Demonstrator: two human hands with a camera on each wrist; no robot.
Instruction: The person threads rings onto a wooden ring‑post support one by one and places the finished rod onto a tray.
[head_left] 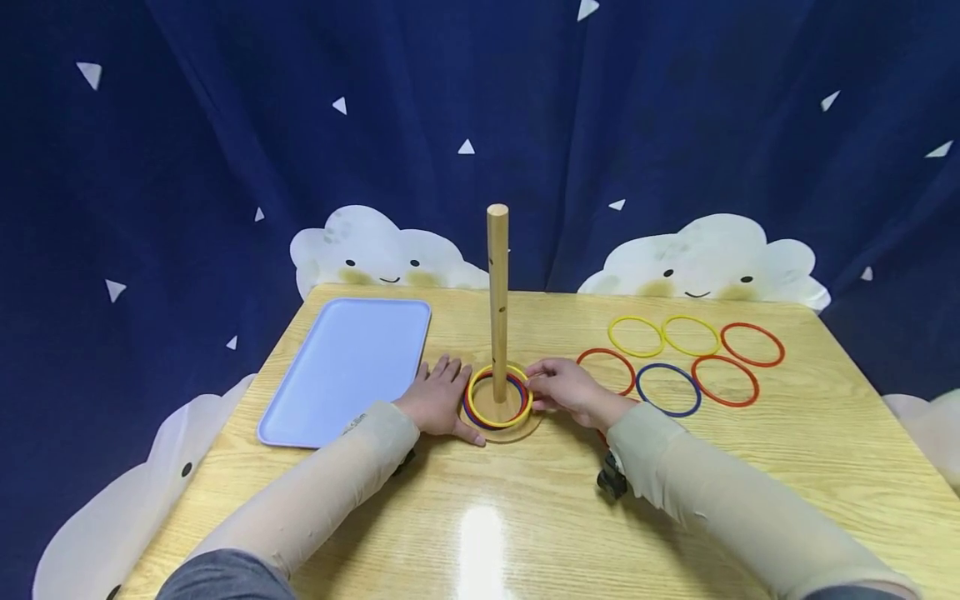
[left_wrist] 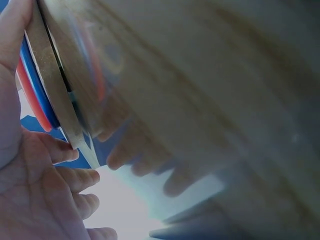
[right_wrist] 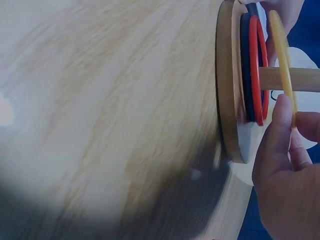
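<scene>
A wooden post (head_left: 498, 292) rises from a round wooden base (right_wrist: 227, 80). My right hand (head_left: 570, 387) pinches a yellow ring (right_wrist: 282, 55) between thumb and fingers; the ring encircles the post and, in the right wrist view, hovers above the stacked rings. Below it a red ring (right_wrist: 255, 75) and a dark blue ring (right_wrist: 245, 75) lie around the post on the base. On the other side my left hand (head_left: 438, 398) rests with fingers extended, its thumb and fingers spread along the edge of the base.
A light blue tray (head_left: 352, 358) lies left of the base. On the right lie two yellow rings (head_left: 611, 337), several red rings (head_left: 782, 350) and a blue ring (head_left: 699, 400). My right forearm partly covers one red ring. A dark blue curtain (head_left: 420, 75) hangs behind the table.
</scene>
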